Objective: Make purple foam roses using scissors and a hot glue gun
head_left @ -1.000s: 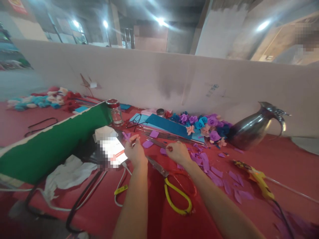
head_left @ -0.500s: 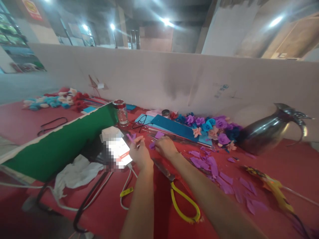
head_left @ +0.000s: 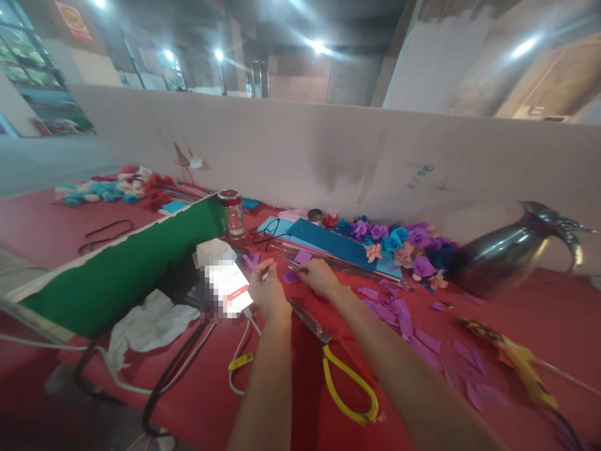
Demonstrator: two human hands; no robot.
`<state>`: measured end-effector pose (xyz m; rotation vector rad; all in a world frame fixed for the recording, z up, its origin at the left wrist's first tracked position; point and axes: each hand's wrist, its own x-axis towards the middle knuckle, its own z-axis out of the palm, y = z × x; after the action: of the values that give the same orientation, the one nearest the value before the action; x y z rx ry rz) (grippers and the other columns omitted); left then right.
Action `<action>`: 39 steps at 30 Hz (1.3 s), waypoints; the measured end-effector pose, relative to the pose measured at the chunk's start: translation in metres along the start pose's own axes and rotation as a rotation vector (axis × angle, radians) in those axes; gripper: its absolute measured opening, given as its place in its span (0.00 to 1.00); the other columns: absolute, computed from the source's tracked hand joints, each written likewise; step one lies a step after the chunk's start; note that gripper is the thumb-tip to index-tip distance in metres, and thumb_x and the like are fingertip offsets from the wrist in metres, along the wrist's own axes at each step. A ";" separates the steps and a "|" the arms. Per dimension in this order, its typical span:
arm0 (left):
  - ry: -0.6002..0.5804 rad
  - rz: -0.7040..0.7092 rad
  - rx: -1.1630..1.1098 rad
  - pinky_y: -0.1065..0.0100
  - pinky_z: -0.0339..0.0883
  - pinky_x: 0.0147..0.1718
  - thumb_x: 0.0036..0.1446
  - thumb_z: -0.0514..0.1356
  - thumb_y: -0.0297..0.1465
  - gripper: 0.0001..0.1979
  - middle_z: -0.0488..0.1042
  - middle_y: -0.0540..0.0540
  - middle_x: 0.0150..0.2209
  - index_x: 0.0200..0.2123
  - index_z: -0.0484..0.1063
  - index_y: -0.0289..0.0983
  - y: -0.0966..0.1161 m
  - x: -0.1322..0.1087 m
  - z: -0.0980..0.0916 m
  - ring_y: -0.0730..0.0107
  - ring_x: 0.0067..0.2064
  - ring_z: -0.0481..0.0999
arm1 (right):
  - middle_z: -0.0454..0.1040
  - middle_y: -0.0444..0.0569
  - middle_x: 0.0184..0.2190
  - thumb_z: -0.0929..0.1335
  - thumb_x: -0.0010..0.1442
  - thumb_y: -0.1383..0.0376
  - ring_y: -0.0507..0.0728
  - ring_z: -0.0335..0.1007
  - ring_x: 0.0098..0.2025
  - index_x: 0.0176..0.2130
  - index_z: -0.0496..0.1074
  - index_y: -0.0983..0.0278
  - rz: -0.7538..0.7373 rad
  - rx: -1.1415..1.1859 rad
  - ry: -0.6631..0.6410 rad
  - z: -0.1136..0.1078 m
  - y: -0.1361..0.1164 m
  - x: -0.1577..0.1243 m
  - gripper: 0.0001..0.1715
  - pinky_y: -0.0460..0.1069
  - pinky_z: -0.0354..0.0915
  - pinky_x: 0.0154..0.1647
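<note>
One purple scrap lies at nine o'clock from the right hand, fingertips bunched, nearer it than the left hand, fingers half closed beside a purple strip at eleven o'clock, and whether either grips anything I cannot tell.

A metal pitcher is seen on a red-covered table, backed by a pale partition — with a red-lidded glass jar placed near dark-framed eyeglasses.
</note>
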<state>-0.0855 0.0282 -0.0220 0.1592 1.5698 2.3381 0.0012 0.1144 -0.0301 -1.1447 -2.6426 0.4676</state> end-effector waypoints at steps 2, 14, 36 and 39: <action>-0.001 -0.022 -0.010 0.65 0.65 0.39 0.44 0.59 0.24 0.06 0.74 0.49 0.29 0.28 0.73 0.35 0.000 0.000 0.000 0.71 0.34 0.73 | 0.80 0.45 0.37 0.66 0.53 0.67 0.54 0.74 0.40 0.38 0.79 0.58 -0.007 0.024 -0.002 0.001 0.000 0.000 0.14 0.43 0.63 0.42; -0.012 -0.069 0.018 0.66 0.66 0.36 0.43 0.59 0.24 0.06 0.74 0.49 0.28 0.28 0.73 0.35 -0.002 0.002 0.001 0.70 0.33 0.73 | 0.79 0.47 0.34 0.67 0.51 0.70 0.54 0.74 0.37 0.38 0.77 0.61 0.012 0.162 0.092 0.006 0.002 -0.005 0.14 0.44 0.64 0.38; -0.047 -0.031 0.100 0.66 0.66 0.36 0.43 0.59 0.25 0.07 0.74 0.48 0.28 0.29 0.74 0.35 -0.012 0.010 -0.002 0.70 0.32 0.73 | 0.80 0.49 0.36 0.68 0.52 0.70 0.55 0.73 0.42 0.36 0.79 0.61 -0.055 0.009 0.038 0.002 -0.011 -0.003 0.11 0.45 0.62 0.44; -0.106 -0.030 0.219 0.64 0.67 0.36 0.43 0.59 0.25 0.08 0.75 0.48 0.27 0.30 0.75 0.35 -0.013 0.011 -0.004 0.69 0.31 0.73 | 0.79 0.49 0.36 0.68 0.54 0.68 0.56 0.73 0.41 0.36 0.78 0.61 -0.047 -0.025 0.043 0.003 -0.012 -0.003 0.10 0.46 0.63 0.42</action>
<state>-0.0943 0.0325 -0.0367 0.3025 1.7589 2.0939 -0.0052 0.1040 -0.0287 -1.0842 -2.6392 0.3971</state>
